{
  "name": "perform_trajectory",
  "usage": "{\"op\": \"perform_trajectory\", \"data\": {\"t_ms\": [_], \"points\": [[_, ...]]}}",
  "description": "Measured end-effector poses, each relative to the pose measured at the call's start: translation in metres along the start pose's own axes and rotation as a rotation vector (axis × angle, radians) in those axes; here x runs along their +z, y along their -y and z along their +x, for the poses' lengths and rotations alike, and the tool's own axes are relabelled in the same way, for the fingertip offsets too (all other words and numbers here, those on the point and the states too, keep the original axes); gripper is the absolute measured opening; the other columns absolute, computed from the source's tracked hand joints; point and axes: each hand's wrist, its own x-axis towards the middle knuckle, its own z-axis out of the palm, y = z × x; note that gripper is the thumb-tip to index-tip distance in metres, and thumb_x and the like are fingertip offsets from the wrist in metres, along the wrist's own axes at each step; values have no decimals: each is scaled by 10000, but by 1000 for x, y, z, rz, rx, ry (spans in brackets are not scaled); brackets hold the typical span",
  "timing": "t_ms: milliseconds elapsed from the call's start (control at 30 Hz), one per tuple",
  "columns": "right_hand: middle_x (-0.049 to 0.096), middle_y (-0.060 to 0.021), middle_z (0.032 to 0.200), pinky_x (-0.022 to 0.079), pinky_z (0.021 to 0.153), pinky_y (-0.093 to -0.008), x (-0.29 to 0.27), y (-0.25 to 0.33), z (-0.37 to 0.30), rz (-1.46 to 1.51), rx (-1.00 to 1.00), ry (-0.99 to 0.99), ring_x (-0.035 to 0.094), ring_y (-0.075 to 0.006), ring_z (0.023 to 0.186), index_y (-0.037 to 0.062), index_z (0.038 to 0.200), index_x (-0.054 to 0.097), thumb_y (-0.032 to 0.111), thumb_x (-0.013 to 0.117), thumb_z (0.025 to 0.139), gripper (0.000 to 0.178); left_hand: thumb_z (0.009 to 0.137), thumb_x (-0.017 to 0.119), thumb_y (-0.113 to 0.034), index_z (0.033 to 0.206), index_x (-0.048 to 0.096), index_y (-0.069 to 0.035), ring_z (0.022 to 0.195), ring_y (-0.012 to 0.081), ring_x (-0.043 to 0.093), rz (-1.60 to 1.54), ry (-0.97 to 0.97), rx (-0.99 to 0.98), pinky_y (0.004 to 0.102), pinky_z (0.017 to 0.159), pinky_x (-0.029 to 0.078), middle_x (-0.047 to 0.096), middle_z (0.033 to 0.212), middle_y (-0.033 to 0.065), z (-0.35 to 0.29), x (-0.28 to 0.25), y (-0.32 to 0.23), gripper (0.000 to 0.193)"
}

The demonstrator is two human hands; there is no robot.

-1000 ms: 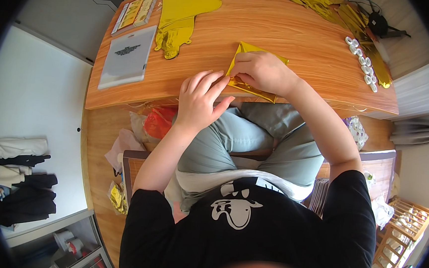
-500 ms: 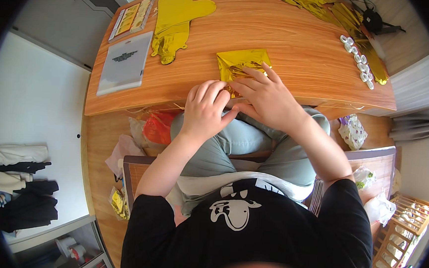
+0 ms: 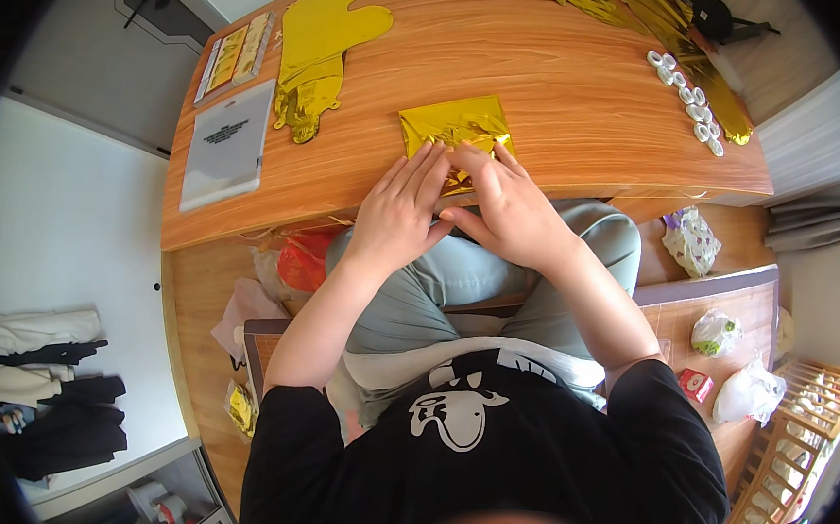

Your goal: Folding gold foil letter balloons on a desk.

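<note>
A folded sheet of shiny gold foil [image 3: 457, 119] lies near the front edge of the wooden table, creased along its nearer half. My left hand [image 3: 402, 207] rests its outstretched fingers on the foil's near left part. Beside it, my right hand [image 3: 509, 208] touches the near right part, fingers apart and some of them bent. The two thumbs point toward each other just off the table edge. Both hands cover much of the foil's near side. To the left, a flat, uninflated gold foil balloon [image 3: 322, 26] stretches toward the far edge.
A clear plastic sleeve [image 3: 228, 146] and a flat package [image 3: 234, 59] lie on the table's left side. Several small white rolls [image 3: 689, 101] sit at the right, beside more gold foil [image 3: 719, 93]. Plastic bags [image 3: 691, 242] stand on the floor, near a wooden rack [image 3: 802, 440].
My right hand has drawn closer to my left, its fingers now more bent and on the foil's nearer part. The left fingers have straightened onto the foil. The whole view has shifted slightly.
</note>
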Motion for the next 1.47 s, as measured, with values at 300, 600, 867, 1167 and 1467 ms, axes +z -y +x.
{"op": "perform_trajectory", "data": {"t_ms": [300,600,867,1167,1467], "points": [[628,-176,1198,517,965,-414,-15,-15,-15,140,328,-494,633,-326,1120,-7,1209,536,-41,639,918,311,874,786,-338,1452,534,-21,1414,319,522,69,24,-9,478,1172,426,561,1495,187,3,-2,-5,705],[683,-192,1107,521,947,-457,3,3,-26,-209,217,-317,643,-385,1097,-11,1199,605,42,700,891,327,918,736,-392,1453,548,-27,1423,298,517,133,14,15,465,1164,435,560,1504,173,4,0,-5,674],[607,-219,1346,509,1016,-465,14,13,-31,-218,210,-273,624,-404,1182,0,1328,545,74,716,876,489,919,740,-361,1470,533,-34,1439,305,503,94,1,4,485,1162,436,562,1502,166,2,2,-5,674],[534,-101,1519,342,1143,-604,35,32,-29,-537,273,-188,501,-326,1345,185,1454,568,361,743,868,635,937,706,-361,1431,566,-25,1424,305,516,109,3,9,465,1166,432,562,1501,178,1,0,-4,614],[540,-59,1525,239,1198,-595,49,6,-43,-810,190,-143,474,-325,1376,234,1465,577,375,757,848,657,970,713,-287,1612,301,-5,1481,318,460,-808,33,-264,489,1203,370,426,1618,213,3,-23,10,812]]}}
